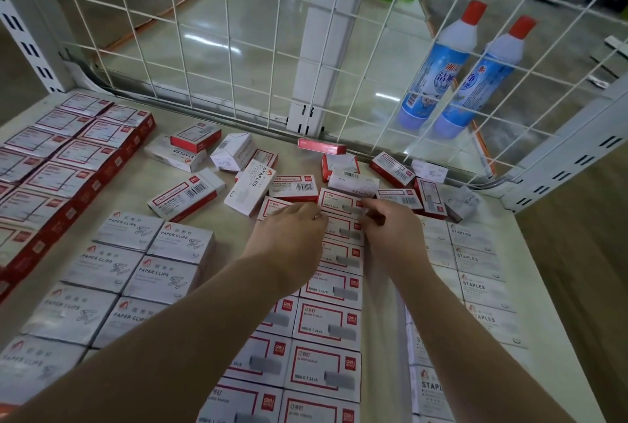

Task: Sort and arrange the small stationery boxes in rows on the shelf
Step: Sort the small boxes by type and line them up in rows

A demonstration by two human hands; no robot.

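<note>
Head view shows both hands at the far end of the middle red-framed row [334,290], left hand [292,229] and right hand [390,225] curled, pinching the end box [343,229], long axis crosswise, loose boxes [251,185] just beyond.

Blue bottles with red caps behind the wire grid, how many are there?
2. The left blue bottle and the right blue bottle lean side by side behind the wire grid, at upper right. Others may be hidden out of frame.
</note>
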